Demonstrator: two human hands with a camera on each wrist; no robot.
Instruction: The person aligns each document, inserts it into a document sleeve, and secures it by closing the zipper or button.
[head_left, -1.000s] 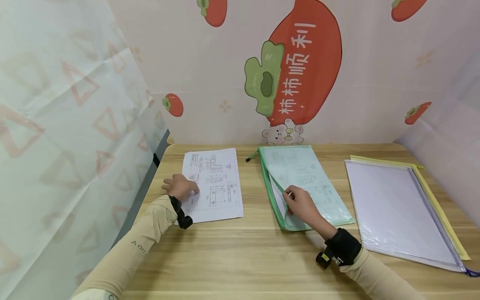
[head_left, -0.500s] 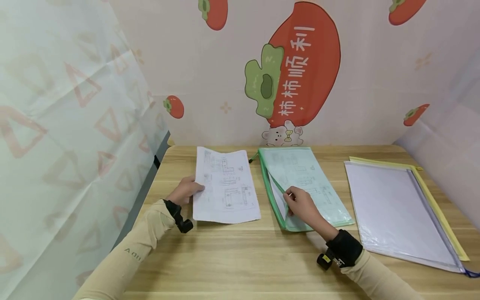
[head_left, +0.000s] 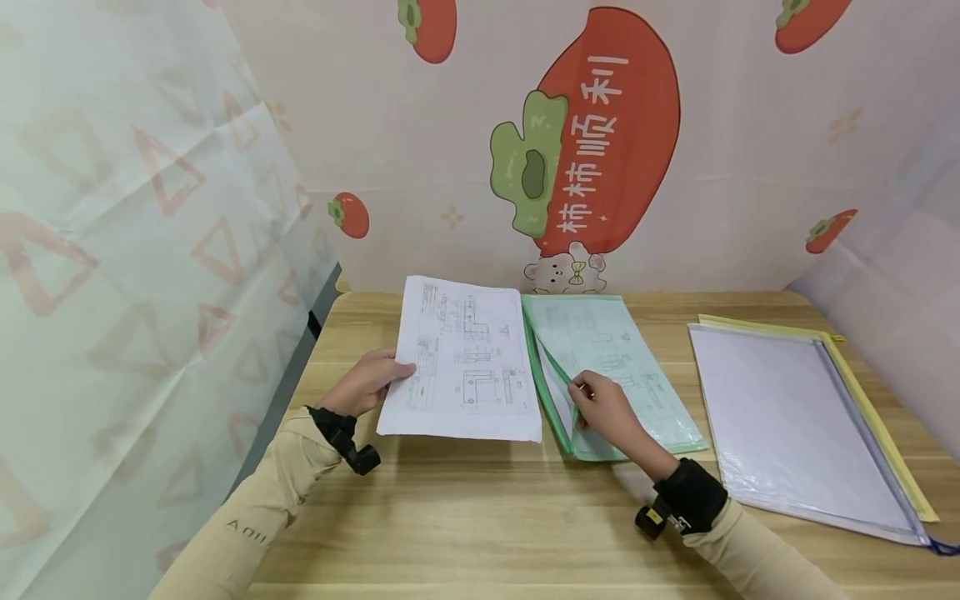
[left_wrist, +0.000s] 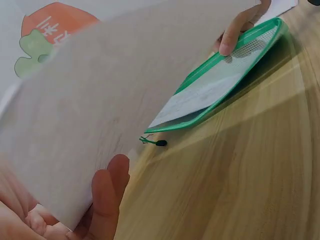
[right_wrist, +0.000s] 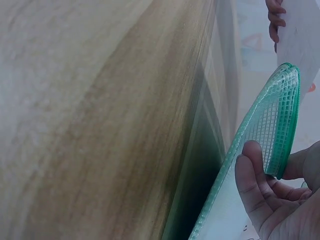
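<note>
Between thumb and fingers my left hand (head_left: pixel 367 383) pinches the left edge of a printed drawing sheet (head_left: pixel 465 367). The paper is lifted off the table, its right edge over the left border of the green zip folder (head_left: pixel 633 367). In the left wrist view the sheet's underside (left_wrist: pixel 90 95) hides part of the folder. My right hand (head_left: pixel 606 408) pinches the folder's upper zip edge and holds the mouth apart; mesh-patterned plastic (right_wrist: pixel 267 125) bends by its fingers in the right wrist view. Paper with drawings shows inside the folder.
On the right of the wooden table (head_left: pixel 465 525) lies a clear folder (head_left: pixel 795 417) with a purple-grey zip, overlapping a yellow-edged folder (head_left: pixel 892 450). A printed cloth (head_left: pixel 420 150) hangs behind the table, and another pale cloth (head_left: pixel 150 275) runs along the left.
My left hand has gripped the drawing sheet, raised it from the table and carried it right to the folder's edge. My right hand keeps its hold with little movement.
</note>
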